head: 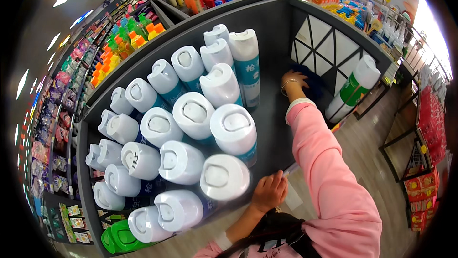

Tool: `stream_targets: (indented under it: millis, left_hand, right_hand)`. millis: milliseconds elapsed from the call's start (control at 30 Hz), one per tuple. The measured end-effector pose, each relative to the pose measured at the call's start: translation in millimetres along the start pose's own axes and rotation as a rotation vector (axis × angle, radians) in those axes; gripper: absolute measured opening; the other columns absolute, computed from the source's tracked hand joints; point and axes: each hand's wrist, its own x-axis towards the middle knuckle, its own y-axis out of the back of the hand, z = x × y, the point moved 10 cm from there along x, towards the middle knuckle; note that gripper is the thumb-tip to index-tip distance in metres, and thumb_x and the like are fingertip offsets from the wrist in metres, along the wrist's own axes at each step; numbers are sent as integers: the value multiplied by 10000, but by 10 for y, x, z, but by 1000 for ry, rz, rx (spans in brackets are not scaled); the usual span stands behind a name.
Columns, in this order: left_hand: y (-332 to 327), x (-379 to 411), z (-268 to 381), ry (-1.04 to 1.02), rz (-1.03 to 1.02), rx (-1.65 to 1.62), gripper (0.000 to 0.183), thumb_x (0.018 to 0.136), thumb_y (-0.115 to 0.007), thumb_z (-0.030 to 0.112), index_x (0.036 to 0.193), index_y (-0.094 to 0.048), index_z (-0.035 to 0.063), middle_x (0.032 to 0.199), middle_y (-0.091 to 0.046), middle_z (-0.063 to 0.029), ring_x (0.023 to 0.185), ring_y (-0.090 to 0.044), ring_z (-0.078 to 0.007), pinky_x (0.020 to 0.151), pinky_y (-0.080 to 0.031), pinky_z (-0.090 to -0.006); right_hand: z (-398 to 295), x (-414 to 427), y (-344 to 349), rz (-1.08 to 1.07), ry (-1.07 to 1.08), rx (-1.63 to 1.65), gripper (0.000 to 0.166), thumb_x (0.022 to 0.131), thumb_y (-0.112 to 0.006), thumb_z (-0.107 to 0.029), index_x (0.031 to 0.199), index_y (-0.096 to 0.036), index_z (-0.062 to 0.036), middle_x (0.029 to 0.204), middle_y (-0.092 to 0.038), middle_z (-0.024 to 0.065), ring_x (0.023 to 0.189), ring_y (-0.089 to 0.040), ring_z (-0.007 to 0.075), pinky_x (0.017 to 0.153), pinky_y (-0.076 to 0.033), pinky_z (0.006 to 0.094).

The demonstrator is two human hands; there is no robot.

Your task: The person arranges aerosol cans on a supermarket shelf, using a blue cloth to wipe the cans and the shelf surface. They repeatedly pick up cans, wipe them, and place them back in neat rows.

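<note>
My right hand (295, 80) presses on a dark blue cloth (312, 79) in the back right corner of the dark grey shelf (272, 129). My left hand (270, 192) rests at the shelf's front edge with its fingers curled over it; whether it holds anything there is unclear. Several aerosol cans with white caps (193, 115) stand in rows on the left part of the shelf, many with blue or teal bodies. A white and green aerosol can (352, 88) stands apart, to the right of my right hand. Green caps (125, 236) show at the front left corner.
A raised grey panel (186, 32) borders the back of the shelf. Beyond it stand pump bottles with orange and green tops (132, 36). A panel with white triangles (325, 48) closes the right end. Red packages (431, 125) fill a rack across the wooden-look floor (372, 150).
</note>
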Motion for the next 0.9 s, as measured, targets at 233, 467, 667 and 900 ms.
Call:
stream_targets:
  millis: [233,467,667,900]
  left_hand:
    - [-2,50,9,-1,8,3,232,835,-637,295,931,-653,85,1084,-639,-69,817,-602,-199,738,-476,-341]
    - [-7,-7,-24,14,52,24,182,822,-654,234,924,-647,84,1078,-634,-75,827,-609,-225,741,-484,-356]
    - [-1,40,16,-3,50,25,144,815,-661,192,903,-624,85,1085,-612,-78,860,-595,-248,746,-478,-388]
    - [-47,1,-10,61,10,-63,141,803,-660,169,915,-622,92,1093,-586,-74,909,-594,-269,787,-474,-406]
  right_hand:
    - [-869,-215,-141,36,540,-123,498,879,-585,-229,1372,-527,-192,1478,-430,113,1362,-366,411,988,-395,660]
    - [-869,-1093,-18,4,808,-138,498,881,-509,-173,1372,-540,-245,1477,-444,90,1357,-401,403,1073,-407,482]
    - [-504,-1108,-177,-3,702,-161,567,862,-614,-150,1394,-500,-308,1416,-462,103,1322,-416,387,983,-438,613]
    - [115,-2033,-281,110,801,-117,591,783,-676,-145,1345,-548,-276,1364,-504,110,1276,-460,399,905,-502,542]
